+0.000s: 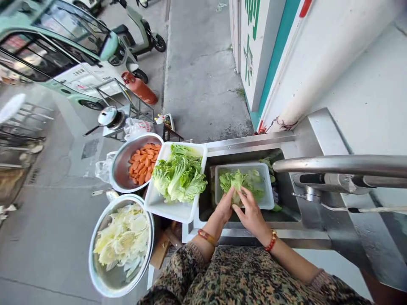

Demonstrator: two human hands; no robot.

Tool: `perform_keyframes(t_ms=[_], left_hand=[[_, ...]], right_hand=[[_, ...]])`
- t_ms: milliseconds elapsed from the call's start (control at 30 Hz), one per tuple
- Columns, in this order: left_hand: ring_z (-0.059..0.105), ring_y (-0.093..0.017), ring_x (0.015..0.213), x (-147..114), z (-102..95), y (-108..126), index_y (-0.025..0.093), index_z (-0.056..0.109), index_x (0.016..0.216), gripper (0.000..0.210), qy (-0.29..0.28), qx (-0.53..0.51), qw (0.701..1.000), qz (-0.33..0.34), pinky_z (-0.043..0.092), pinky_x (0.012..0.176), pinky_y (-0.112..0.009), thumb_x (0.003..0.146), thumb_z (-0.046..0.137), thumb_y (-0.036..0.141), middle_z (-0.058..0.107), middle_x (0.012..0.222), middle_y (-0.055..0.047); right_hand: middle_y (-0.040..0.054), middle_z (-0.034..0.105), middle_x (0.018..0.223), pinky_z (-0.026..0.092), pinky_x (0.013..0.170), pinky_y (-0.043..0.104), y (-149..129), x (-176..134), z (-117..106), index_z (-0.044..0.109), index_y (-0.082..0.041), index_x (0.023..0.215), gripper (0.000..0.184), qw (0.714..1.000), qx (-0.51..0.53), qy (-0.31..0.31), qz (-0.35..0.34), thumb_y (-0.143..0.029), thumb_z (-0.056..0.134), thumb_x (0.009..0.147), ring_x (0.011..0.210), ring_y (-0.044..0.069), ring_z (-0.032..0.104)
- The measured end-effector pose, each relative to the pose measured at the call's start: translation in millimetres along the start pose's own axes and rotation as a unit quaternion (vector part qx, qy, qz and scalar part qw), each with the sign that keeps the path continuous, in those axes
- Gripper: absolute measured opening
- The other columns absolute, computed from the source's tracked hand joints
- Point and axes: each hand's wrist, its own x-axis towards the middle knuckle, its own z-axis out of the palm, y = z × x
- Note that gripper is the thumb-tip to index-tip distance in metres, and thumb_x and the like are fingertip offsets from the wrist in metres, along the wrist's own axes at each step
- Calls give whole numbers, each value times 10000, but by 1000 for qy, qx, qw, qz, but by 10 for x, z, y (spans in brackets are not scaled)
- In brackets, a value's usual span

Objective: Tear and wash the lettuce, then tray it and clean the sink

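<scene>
Patterned top [235, 277], lettuce [235, 179] between left grip [224, 206] and right grip [252, 212]; tub [270, 190] beneath

Grey concrete pavement [197, 84]; white wall [365, 93], teal trim [277, 55]; scooter [140, 38] beside green-white vehicle [71, 74]; daylight.

Left arm [214, 225] and right arm [295, 259] reach forward across the near edge of the sink [291, 203] (bare, I notice, below the sleeves [182, 267]). Over the sink, the left hand [225, 206] and right hand [253, 212] sit close together, fingers bent, the right thumb parted from its fingers.
</scene>
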Motion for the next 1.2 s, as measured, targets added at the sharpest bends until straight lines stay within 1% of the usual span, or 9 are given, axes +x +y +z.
perform_keyframes(t_ms=[100,200,333,533,700,867,1000,1133,1200], left_hand=[[660,-328,1076,-208,74,141,184,689,1026,391,-27,15,999,18,509,965,-447,714,783,399,728,1083,-117],[679,-305,1018,-424,95,332,193,701,1027,448,-8,33,998,54,519,954,-434,613,853,272,740,1078,-98],[685,-280,1020,-805,-46,791,195,687,1072,527,29,41,993,103,525,967,-418,582,870,261,750,1075,-84],[639,-328,1139,-1341,-812,1494,242,661,1156,649,158,69,950,260,522,1004,-453,556,874,370,741,1119,-49],[652,-340,1102,-1215,-1401,1499,147,660,1112,633,244,165,932,212,503,1002,-489,554,879,351,743,1043,-122],[590,-324,1214,-1084,-1632,1313,193,487,1363,862,337,263,864,266,436,1069,-505,602,864,334,642,1276,-147],[350,-367,1421,-1198,-1621,1259,255,95,1550,1133,397,363,784,309,306,1142,-566,683,803,424,274,1584,-200],[35,-380,1509,-1121,-1500,1256,240,91,1558,1151,322,566,643,403,123,1199,-580,677,802,448,3,1651,-177],[8,-408,1503,-980,-1490,1215,242,171,1548,1083,262,632,620,385,94,1184,-631,682,796,420,3,1652,-176]], right_hand=[[123,547,1367,460,1056,493,-161,-62,-165,574,-253,1313,396,996,84,-13,10,-377,517,941,1268,279,522],[116,628,1270,574,831,387,-230,-23,-405,563,-256,1308,395,973,215,-55,67,-427,475,963,1041,237,657],[122,672,1192,562,683,320,-279,44,-569,585,-233,1269,443,948,284,-42,139,-502,526,923,900,216,682],[133,696,1126,528,625,300,-328,23,-425,636,-196,1182,529,922,319,-61,209,-599,588,844,834,205,670],[134,699,1123,516,615,291,-324,-5,-343,643,-196,1175,563,913,313,-102,239,-622,615,808,838,203,664],[125,691,1162,527,652,308,-308,41,-366,638,-215,1191,543,917,294,-113,245,-604,617,813,871,212,671],[129,690,1168,525,658,311,-294,61,-338,630,-208,1193,554,919,287,-109,247,-606,620,808,875,214,674],[128,692,1154,521,653,304,-284,60,-275,632,-200,1173,557,917,286,-112,255,-611,627,796,869,209,675],[124,692,1143,517,650,297,-271,72,-270,635,-195,1162,554,917,282,-111,259,-607,630,791,862,203,676]])
